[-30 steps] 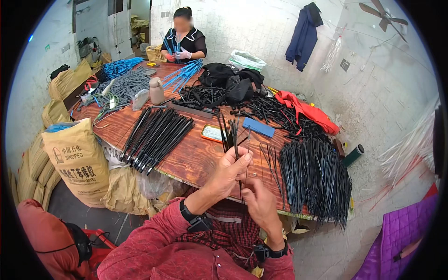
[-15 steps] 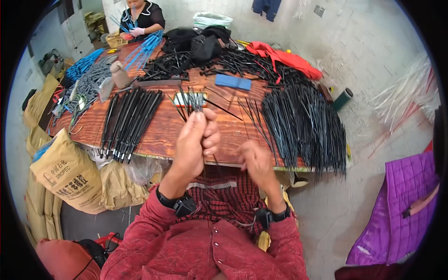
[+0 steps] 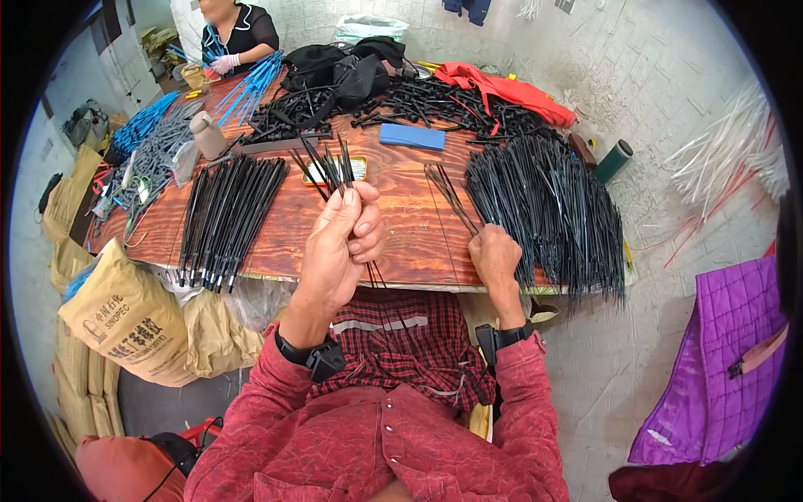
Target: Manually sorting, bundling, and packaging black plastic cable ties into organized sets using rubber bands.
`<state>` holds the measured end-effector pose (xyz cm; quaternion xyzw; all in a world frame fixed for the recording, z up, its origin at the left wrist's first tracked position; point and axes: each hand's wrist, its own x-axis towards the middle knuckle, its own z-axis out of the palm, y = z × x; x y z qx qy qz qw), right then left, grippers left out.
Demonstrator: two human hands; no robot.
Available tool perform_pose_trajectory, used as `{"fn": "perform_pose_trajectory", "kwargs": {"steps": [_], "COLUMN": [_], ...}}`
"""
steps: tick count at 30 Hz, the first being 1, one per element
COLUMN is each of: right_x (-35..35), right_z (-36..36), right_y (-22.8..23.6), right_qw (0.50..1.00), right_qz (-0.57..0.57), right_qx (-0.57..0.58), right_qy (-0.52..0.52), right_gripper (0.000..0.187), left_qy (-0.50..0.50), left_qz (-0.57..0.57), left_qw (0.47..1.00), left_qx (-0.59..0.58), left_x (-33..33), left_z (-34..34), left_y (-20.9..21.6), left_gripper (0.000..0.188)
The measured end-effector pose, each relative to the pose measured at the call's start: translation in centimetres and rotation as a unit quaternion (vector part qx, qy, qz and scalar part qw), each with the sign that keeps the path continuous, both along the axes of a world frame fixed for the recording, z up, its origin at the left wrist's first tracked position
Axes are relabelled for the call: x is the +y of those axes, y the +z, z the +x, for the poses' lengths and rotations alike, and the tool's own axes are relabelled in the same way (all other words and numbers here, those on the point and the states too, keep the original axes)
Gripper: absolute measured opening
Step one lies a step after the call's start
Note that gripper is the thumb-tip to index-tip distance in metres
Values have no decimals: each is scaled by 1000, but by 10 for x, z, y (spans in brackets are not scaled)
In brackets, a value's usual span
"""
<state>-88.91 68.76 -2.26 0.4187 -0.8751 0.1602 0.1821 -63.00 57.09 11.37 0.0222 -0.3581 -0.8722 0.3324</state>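
Observation:
My left hand (image 3: 339, 243) is closed around a small bunch of thin black rods (image 3: 329, 170), their kind unclear. The thicker ends fan out above the fist, and thin tails hang below it over my lap. At the left edge of the big pile of thin black rods (image 3: 544, 209), my right hand (image 3: 495, 253) is closed with its fingertips at a few loose rods (image 3: 452, 197). Its fingers are partly hidden, but the loose rods run down to its pinch. Behind the left hand sits a small yellow-rimmed tray (image 3: 358, 167), partly covered by the bunch.
A neat row of black rods (image 3: 230, 213) lies left on the wooden table (image 3: 401, 243). Farther back are a blue block (image 3: 412, 136), a beige bottle (image 3: 207, 135), heaped black parts (image 3: 427, 107) and red cloth (image 3: 510, 94). A dark green flask (image 3: 615, 161) stands right. A co-worker (image 3: 242, 38) holds blue strips.
My right hand has moved right, from beside the left hand to the loose rods by the big pile. The left hand keeps its bunch and has shifted slightly left and down.

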Motion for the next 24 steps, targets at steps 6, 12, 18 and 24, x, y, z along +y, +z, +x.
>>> {"fn": "perform_pose_trajectory", "kwargs": {"steps": [6, 12, 18, 24], "right_x": [5, -4, -1, -2], "right_z": [4, -8, -15, -9], "right_y": [2, 3, 13, 30], "right_qw": [996, 997, 987, 901], "right_qz": [-57, 32, -97, -273], "right_qx": [25, 51, -122, -322], "right_qy": [61, 57, 31, 96], "right_gripper": [15, 13, 17, 19], "left_qy": [10, 1, 6, 28], "left_qz": [3, 7, 13, 12], "left_qw": [1000, 1000, 1000, 999], "left_qx": [-18, -14, -18, -14], "left_x": [1, 1, -7, -13], "left_z": [0, -2, -6, -14], "left_y": [0, -2, -5, -6], "left_gripper": [23, 23, 22, 21]}}
